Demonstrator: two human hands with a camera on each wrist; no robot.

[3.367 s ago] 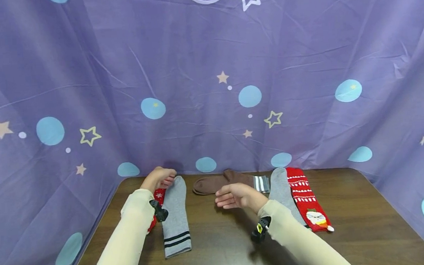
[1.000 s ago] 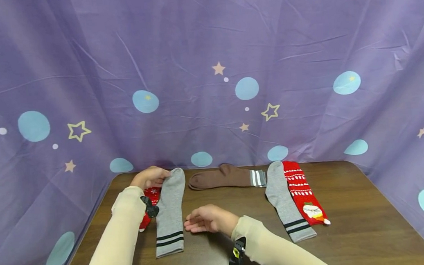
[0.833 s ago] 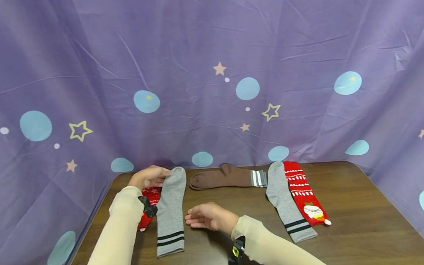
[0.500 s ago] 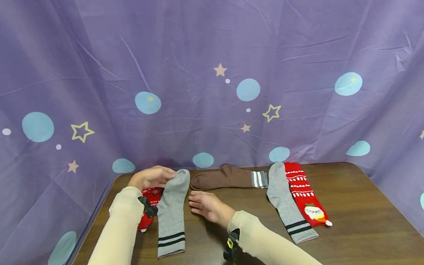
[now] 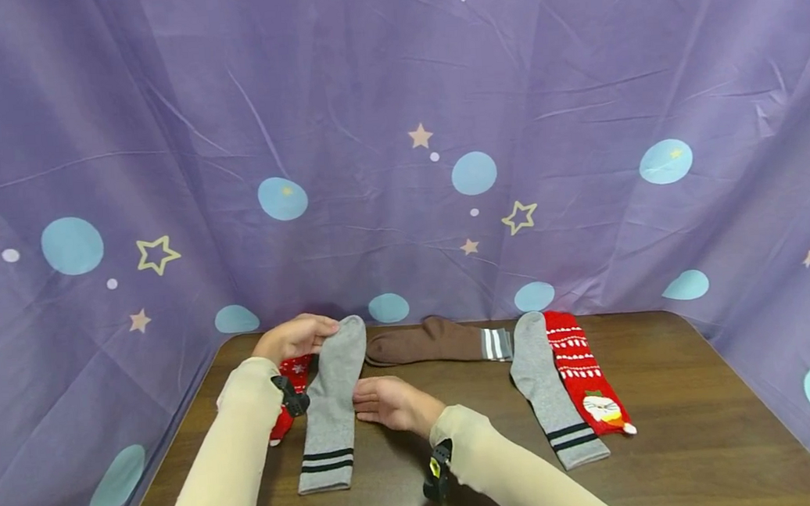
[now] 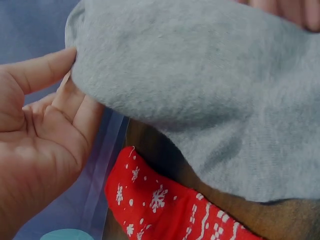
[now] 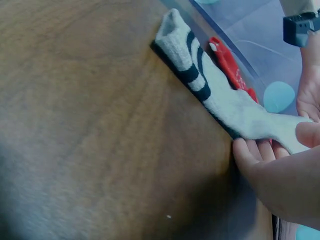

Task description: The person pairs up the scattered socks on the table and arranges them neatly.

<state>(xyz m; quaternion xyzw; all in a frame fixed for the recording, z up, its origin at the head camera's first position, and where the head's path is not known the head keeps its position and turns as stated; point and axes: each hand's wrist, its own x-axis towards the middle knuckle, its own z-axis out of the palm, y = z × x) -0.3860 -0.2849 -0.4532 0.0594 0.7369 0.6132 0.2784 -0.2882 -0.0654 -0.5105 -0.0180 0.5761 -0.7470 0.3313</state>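
Observation:
A grey sock (image 5: 334,399) with two black cuff stripes lies toward the left side, its toe end raised off the table. My left hand (image 5: 296,337) pinches that toe between thumb and fingers; the left wrist view shows the thumb tip on the edge of the grey fabric (image 6: 165,65). My right hand (image 5: 394,404) is at the sock's right edge, fingers fairly straight. In the right wrist view its fingertips (image 7: 247,150) touch the sock (image 7: 240,115) along the edge, partly under it. Beneath the left wrist, a red sock with white snowflakes (image 6: 160,200) is partly hidden.
A brown sock (image 5: 425,342) with a white-striped grey cuff lies along the back. To the right are another grey sock (image 5: 544,388) and a red patterned sock (image 5: 582,366), side by side. A purple curtain (image 5: 382,129) hangs behind the brown wooden table (image 5: 700,436).
The left hand has raised the grey sock's toe and drawn it slightly right. The right hand has come from near the brown sock to the grey sock's right edge, touching it.

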